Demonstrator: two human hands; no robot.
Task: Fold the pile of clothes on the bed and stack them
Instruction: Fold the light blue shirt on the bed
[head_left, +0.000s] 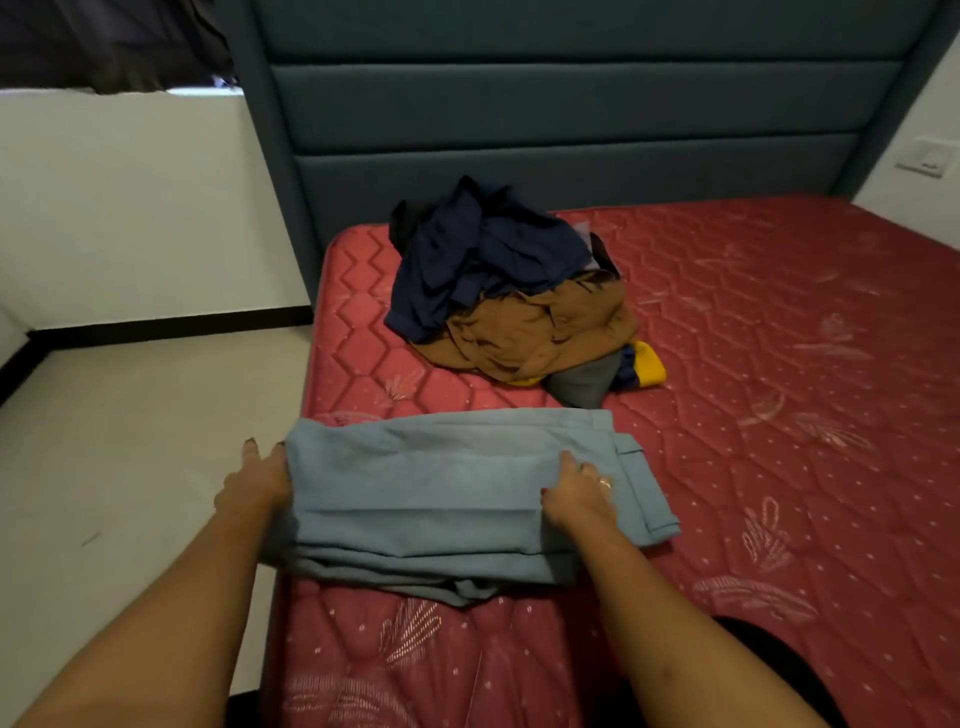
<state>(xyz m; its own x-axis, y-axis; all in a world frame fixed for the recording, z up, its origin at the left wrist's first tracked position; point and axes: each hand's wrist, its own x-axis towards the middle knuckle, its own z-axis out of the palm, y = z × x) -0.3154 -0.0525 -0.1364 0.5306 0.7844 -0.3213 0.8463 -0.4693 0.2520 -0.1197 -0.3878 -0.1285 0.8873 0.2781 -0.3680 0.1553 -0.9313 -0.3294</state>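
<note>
A light blue garment (441, 488), folded into a thick rectangle, lies near the left front edge of the red quilted mattress (779, 364). My left hand (260, 483) grips its left end, thumb tucked under the cloth. My right hand (579, 493) pinches the upper fold on the right side, fingers curled into the fabric. Farther back sits the unfolded pile: a navy garment (483, 254) on top, a brown one (530, 327) beneath, with grey (584, 382) and yellow (652, 364) pieces poking out at the near right.
A padded teal headboard (571, 104) stands behind the pile. The bed's left edge drops to a pale floor (130, 441) beside a white wall. A wall socket (924, 156) is at the far right. The right half of the mattress is bare.
</note>
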